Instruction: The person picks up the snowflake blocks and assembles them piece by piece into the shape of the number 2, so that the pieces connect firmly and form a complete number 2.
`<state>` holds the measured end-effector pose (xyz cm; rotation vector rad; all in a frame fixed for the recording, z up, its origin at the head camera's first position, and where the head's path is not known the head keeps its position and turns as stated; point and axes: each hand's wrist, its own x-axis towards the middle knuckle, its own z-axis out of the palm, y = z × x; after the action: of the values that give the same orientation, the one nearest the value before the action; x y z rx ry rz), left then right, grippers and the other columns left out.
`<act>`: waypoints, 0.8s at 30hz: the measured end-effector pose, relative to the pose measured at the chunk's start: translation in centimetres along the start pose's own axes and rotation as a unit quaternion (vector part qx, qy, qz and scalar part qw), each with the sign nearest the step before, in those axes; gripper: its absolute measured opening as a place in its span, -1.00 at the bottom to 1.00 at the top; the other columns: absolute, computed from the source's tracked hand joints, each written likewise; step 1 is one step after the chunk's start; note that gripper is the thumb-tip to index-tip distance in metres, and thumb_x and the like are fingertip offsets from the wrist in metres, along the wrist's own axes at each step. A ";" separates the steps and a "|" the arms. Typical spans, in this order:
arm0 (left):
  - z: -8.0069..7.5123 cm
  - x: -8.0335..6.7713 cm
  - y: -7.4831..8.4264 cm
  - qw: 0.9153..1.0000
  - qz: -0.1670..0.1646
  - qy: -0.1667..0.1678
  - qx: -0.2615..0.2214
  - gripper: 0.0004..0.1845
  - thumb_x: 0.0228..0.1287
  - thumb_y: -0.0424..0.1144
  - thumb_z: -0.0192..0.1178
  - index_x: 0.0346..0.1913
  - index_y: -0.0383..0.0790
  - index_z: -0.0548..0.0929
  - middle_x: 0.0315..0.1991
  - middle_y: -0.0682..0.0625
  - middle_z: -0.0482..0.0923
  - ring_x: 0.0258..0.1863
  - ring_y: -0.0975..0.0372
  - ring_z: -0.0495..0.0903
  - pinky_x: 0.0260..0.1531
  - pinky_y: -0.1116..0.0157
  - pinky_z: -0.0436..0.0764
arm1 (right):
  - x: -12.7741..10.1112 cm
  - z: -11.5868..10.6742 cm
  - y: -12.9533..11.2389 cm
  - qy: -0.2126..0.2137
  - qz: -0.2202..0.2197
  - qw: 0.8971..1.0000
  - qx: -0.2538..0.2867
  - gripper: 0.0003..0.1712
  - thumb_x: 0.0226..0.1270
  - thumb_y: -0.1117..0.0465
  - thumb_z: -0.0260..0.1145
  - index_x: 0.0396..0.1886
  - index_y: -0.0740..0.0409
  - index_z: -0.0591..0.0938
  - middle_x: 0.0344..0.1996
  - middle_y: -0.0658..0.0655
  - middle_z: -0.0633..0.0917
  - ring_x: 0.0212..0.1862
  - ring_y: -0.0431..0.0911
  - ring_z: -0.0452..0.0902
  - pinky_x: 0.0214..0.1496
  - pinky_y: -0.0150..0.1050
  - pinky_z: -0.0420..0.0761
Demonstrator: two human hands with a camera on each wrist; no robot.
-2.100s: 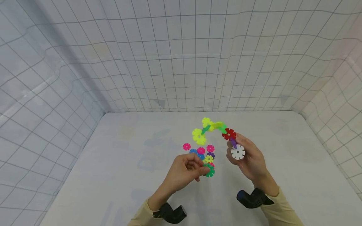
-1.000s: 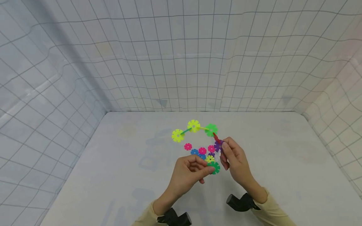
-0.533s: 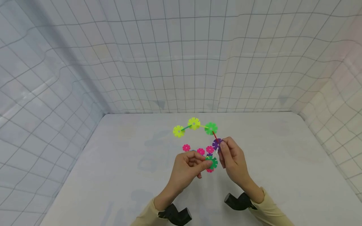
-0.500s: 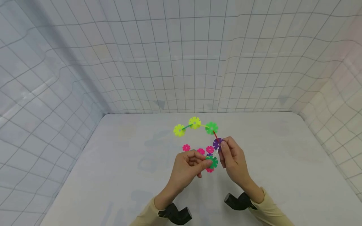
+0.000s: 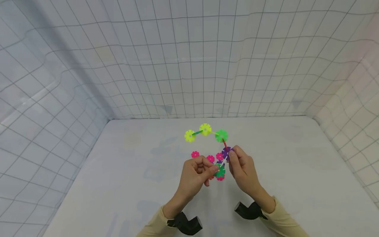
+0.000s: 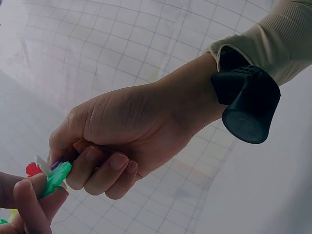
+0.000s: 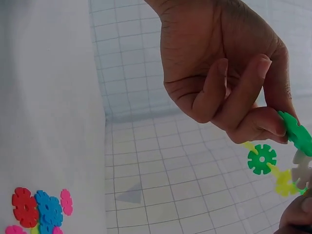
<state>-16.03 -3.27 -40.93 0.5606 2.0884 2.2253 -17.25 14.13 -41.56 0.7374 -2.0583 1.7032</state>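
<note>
Left hand: thumb and forefinger pinch a green snowflake disc, held above the loose discs on the white surface. Right hand: fingers grasp the near end of a snowflake-disc chain at its purple disc; the chain arcs away to far left, raised off the surface.

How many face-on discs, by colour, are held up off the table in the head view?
yellow disc: 2
green disc: 2
purple disc: 1
Total: 5
</note>
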 end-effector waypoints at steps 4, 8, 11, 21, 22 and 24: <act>0.2 -0.2 -0.1 1.000 -0.005 0.006 -0.007 -0.83 0.19 -0.38 0.30 -0.46 -0.43 0.57 -0.64 -0.04 0.55 -0.83 0.28 0.37 -0.78 0.40 0.39 | -0.2 0.3 0.0 0.012 -0.001 1.000 0.002 -0.73 0.38 0.55 -0.08 -0.47 0.23 0.38 -0.80 -0.03 0.29 -0.78 -0.23 0.17 -0.83 -0.38 0.18; 0.5 -0.4 -0.1 1.000 -0.005 0.024 -0.011 -0.82 0.18 -0.38 0.30 -0.47 -0.42 0.57 -0.65 -0.12 0.52 -0.84 0.30 0.31 -0.82 0.41 0.31 | -0.4 0.7 -0.1 0.024 -0.006 1.000 0.009 -0.73 0.40 0.53 -0.07 -0.47 0.20 0.38 -0.81 -0.03 0.29 -0.78 -0.23 0.16 -0.84 -0.39 0.16; 0.6 -0.5 -0.2 0.999 0.005 0.041 -0.011 -0.82 0.19 -0.39 0.29 -0.49 -0.43 0.56 -0.67 -0.21 0.49 -0.85 0.31 0.26 -0.85 0.42 0.25 | -0.5 1.0 0.0 0.037 -0.016 0.999 0.011 -0.74 0.40 0.52 -0.07 -0.48 0.24 0.37 -0.82 -0.03 0.29 -0.79 -0.23 0.16 -0.84 -0.40 0.15; 0.1 0.0 -0.4 0.999 0.019 0.028 -0.002 -0.86 0.22 -0.42 0.25 -0.43 -0.45 0.59 -0.69 -0.13 0.49 -0.86 0.27 0.31 -0.84 0.38 0.36 | -0.1 0.4 -0.1 0.008 -0.014 1.000 0.004 -0.76 0.43 0.50 -0.07 -0.45 0.23 0.39 -0.77 -0.03 0.33 -0.76 -0.23 0.23 -0.81 -0.37 0.25; 0.0 0.0 -0.5 0.999 0.020 0.027 0.003 -0.86 0.22 -0.41 0.25 -0.43 -0.44 0.59 -0.69 -0.13 0.48 -0.86 0.26 0.33 -0.83 0.37 0.38 | 0.0 0.2 -0.2 0.000 -0.007 1.000 0.006 -0.76 0.43 0.49 -0.07 -0.45 0.23 0.39 -0.76 -0.02 0.33 -0.76 -0.22 0.24 -0.81 -0.36 0.27; -0.2 0.1 -0.4 0.999 0.025 0.029 0.010 -0.86 0.23 -0.39 0.25 -0.42 -0.43 0.60 -0.68 -0.13 0.50 -0.85 0.25 0.35 -0.81 0.36 0.41 | 0.1 -0.1 -0.2 -0.014 0.012 1.000 0.010 -0.75 0.45 0.47 -0.07 -0.45 0.22 0.39 -0.74 -0.01 0.35 -0.75 -0.20 0.26 -0.80 -0.33 0.29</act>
<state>-16.29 -3.35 -41.34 0.5637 2.1487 2.2770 -17.19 14.14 -41.31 0.7495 -2.0789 1.7384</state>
